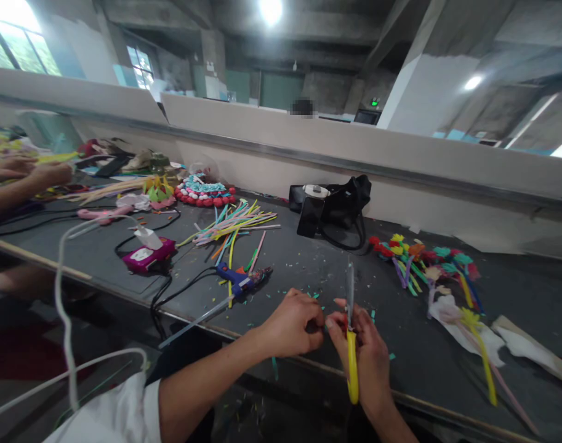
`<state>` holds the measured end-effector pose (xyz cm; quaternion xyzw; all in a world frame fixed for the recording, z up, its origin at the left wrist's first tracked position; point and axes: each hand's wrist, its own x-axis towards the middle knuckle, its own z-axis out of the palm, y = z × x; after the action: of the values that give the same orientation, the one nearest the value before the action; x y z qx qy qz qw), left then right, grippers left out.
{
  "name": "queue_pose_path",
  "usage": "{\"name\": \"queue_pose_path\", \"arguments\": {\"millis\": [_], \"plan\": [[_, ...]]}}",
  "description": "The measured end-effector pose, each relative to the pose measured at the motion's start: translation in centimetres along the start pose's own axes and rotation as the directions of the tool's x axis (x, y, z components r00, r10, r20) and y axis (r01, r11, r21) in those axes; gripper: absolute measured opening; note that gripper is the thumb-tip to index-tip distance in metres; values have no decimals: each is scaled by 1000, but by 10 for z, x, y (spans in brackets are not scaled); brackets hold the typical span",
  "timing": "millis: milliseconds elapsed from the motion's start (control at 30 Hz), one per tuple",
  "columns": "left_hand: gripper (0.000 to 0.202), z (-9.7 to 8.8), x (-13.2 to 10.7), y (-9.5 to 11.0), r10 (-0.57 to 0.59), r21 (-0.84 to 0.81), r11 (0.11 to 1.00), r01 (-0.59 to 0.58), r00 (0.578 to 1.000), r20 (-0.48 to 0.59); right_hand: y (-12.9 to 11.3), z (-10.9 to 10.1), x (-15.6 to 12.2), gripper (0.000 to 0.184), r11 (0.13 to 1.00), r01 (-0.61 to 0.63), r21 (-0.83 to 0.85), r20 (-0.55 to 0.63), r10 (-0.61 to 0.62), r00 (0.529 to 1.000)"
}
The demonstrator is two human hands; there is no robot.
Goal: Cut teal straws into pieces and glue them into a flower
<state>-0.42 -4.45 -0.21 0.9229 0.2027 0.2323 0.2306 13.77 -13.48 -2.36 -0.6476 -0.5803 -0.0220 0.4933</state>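
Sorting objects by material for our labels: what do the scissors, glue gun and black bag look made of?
Scissors: likely metal blades, greyish; probably plastic handle, smooth bright yellow.
Glue gun: probably plastic, given its rigid-looking blue body.
Black bag: soft folds, slight sheen; leather or imitation, can't tell.

text: none legible | green lit sign (375, 102): seemingly too small

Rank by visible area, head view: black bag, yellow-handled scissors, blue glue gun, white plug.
1. Black bag
2. Yellow-handled scissors and blue glue gun: too close to rank; the scissors are nearer the camera
3. White plug
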Motion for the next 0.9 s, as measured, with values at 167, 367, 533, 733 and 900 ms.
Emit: {"name": "queue_pose_path", "arguments": {"millis": [167,367,533,733,900], "plan": [[5,5,0,2,-26,26,999,26,1000,-4,4,-1,-2,27,999,-53,14,98,51,994],[9,8,0,-2,-128,-186,975,125,992,-4,4,-2,-1,26,995,-94,41,136,88,987],[12,0,0,-1,-310,-497,794,350,937,164,1,-4,3,28,989,-98,106,141,83,987],[7,-9,2,-2,-321,-741,511,437,896,307,2,-7,2,39,890,-327,317,265,248,932],[9,-6,2,-6,-295,-807,376,455,884,362,2,-8,1,44,845,-402,354,305,302,903]]}}
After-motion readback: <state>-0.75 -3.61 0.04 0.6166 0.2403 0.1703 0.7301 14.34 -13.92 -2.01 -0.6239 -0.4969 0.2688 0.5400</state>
